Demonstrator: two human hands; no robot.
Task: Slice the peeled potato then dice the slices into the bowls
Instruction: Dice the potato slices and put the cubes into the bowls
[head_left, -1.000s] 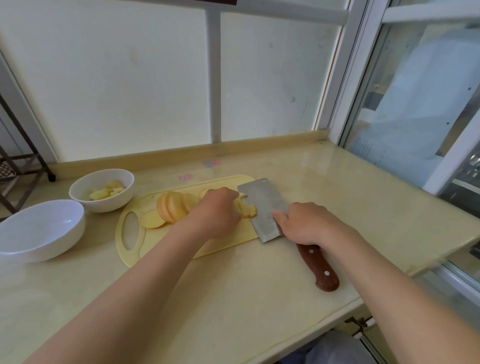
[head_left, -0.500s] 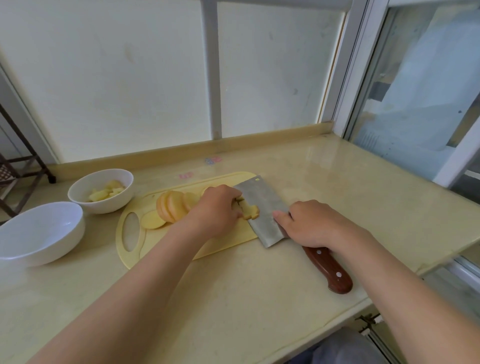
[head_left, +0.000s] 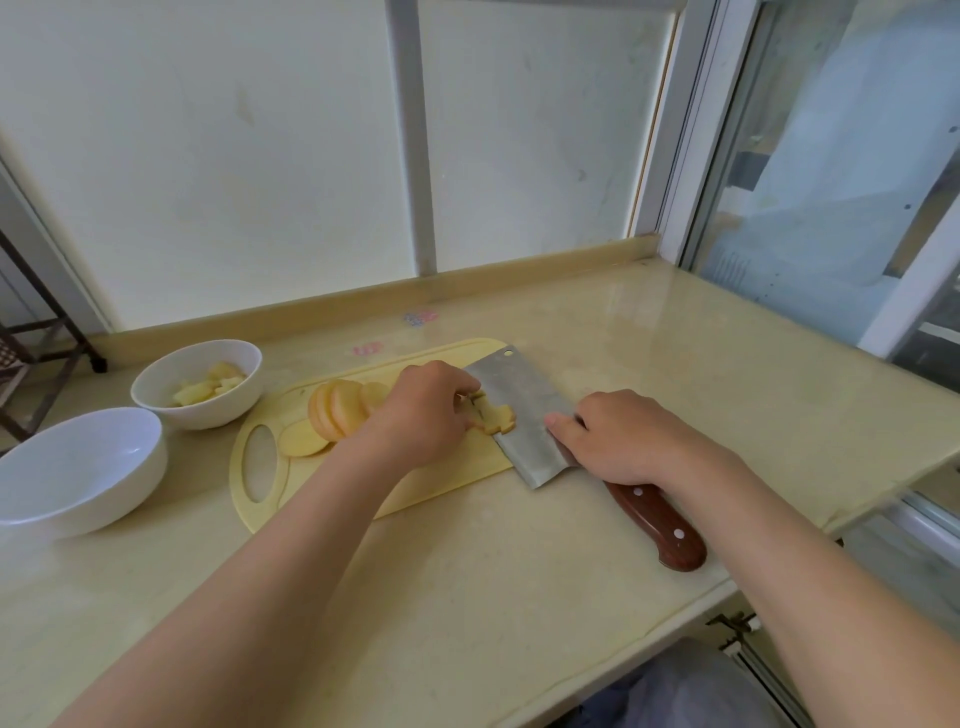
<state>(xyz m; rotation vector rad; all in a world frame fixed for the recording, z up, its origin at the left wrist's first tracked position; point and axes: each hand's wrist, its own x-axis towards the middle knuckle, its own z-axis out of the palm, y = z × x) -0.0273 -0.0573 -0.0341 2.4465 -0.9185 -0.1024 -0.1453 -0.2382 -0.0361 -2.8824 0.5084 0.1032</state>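
Left hand (head_left: 423, 410) pinched potato dice (head_left: 497, 420) onto the cleaver (head_left: 524, 441), right hand (head_left: 618, 441) clamped round its handle; the blade should be carried level toward the ten-o'clock bowl (head_left: 218, 415).

This is a home kitchen, seen at a corner worktop. A glossy cream stone counter (head_left: 675, 374) with a raised back lip runs under frosted window panes (head_left: 208, 182) on the far side, and a sliding glass window (head_left: 831, 218) in white frames closes the right. On the counter lie a pale yellow plastic cutting board (head_left: 457, 467) with potato slices (head_left: 337, 415), a steel cleaver (head_left: 530, 395) with a wooden handle carrying potato pieces (head_left: 496, 418), and two white bowls on the left: the far bowl (head_left: 208, 410) holds diced potato, the near bowl (head_left: 104, 499) sits beside it. A dark metal rack (head_left: 47, 332) stands at the far left.
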